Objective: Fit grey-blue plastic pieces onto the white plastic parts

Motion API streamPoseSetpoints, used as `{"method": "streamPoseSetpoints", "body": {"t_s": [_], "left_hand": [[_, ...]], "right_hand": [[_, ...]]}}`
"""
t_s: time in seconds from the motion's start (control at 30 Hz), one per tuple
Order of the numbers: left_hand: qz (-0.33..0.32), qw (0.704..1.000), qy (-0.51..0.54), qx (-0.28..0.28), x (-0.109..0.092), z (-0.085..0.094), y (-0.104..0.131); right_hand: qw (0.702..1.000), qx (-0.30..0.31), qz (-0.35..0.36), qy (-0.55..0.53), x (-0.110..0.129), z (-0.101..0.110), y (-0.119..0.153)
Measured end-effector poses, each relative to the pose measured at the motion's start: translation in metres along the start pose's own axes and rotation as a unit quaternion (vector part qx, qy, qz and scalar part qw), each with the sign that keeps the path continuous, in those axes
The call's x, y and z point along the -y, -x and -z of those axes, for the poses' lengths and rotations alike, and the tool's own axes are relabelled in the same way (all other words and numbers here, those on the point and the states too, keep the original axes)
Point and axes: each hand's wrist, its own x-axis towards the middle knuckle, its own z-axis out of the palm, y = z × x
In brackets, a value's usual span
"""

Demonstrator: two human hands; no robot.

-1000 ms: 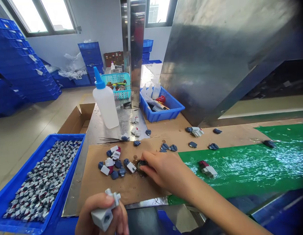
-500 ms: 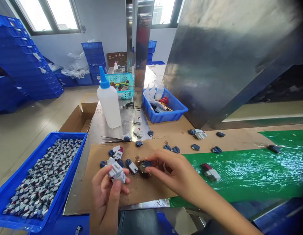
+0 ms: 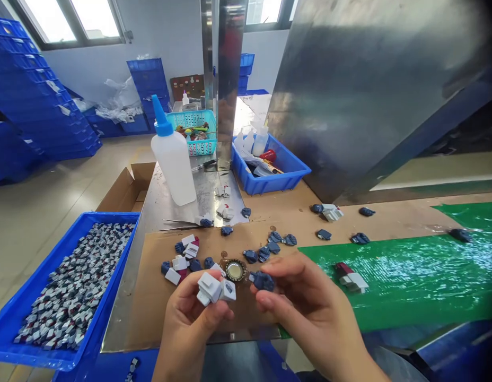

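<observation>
White block (image 3: 212,289), a small plastic piece, sits pinched in our left hand (image 3: 190,323) above the near edge of the cardboard sheet (image 3: 158,307); that is what we have in hand. Going from big to small: the steel hood (image 3: 349,90) fills the upper right, and the green belt (image 3: 409,276) runs under it. At our left we see the blue bin (image 3: 122,265) heaped with small parts. The squeeze bottle (image 3: 172,159) stands upright on the steel table (image 3: 158,204). Our right hand (image 3: 309,307) grips a dark blue piece (image 3: 263,280) between thumb and fingertips, just beside the white block but apart from it. Behind them lies a little round cap (image 3: 234,270) on the cardboard, amid loose blue pieces.
</observation>
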Motion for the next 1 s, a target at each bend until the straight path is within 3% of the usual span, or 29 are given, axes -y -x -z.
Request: {"method": "streamPoseSetpoints", "body": {"t_s": [0.2, 0.53, 0.7, 0.9, 1.0], "left_hand": [[0.015, 0.999, 0.001, 0.039, -0.001, 0.002, 0.001], [0.029, 0.999, 0.0, 0.044, 0.001, 0.004, 0.002], [0.023, 0.999, -0.004, 0.047, 0.002, 0.005, 0.002], [-0.006, 0.996, -0.054, 0.064, 0.004, 0.008, 0.002], [0.011, 0.996, -0.057, 0.07, 0.005, 0.008, 0.003]], "right_hand": [[0.998, 0.053, 0.036, -0.016, 0.011, -0.006, -0.002], [0.995, 0.093, 0.019, -0.001, 0.009, -0.004, 0.0], [0.99, 0.113, 0.045, 0.072, 0.012, 0.0, -0.001], [0.969, 0.174, 0.051, 0.165, 0.02, 0.011, -0.003], [0.954, 0.215, 0.055, 0.201, 0.028, 0.018, -0.006]]}}
